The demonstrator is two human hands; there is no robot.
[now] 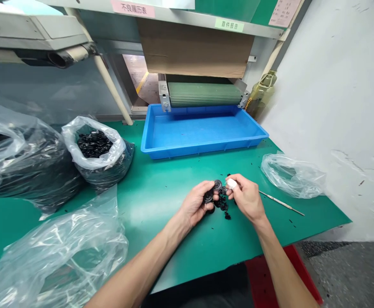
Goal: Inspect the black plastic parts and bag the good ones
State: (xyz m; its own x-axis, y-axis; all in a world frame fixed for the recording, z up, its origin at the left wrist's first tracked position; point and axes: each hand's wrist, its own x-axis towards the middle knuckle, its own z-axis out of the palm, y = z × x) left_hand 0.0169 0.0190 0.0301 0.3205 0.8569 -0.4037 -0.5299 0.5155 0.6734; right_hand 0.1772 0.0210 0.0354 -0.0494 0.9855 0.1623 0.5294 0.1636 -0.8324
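Note:
My left hand (195,203) is closed around black round plastic parts with ringed faces; one round part (218,185) shows at its fingertips. My right hand (248,200) is just to the right, its fingers bent together in a pinch. A white cover (231,184) wraps one of its digits. Whatever lies in that pinch is hidden by the fingers. Between and below both hands is a cluster of small black plastic pieces (227,216) on the green table (161,179).
A blue tray (206,150) stands below a green conveyor roller (206,94). Left are an open bag of black parts (114,169), a larger bag (45,171) and loose plastic (65,252). Right lie a thin pen-like tool (281,202), a clear bag (292,175) and a bottle (262,94).

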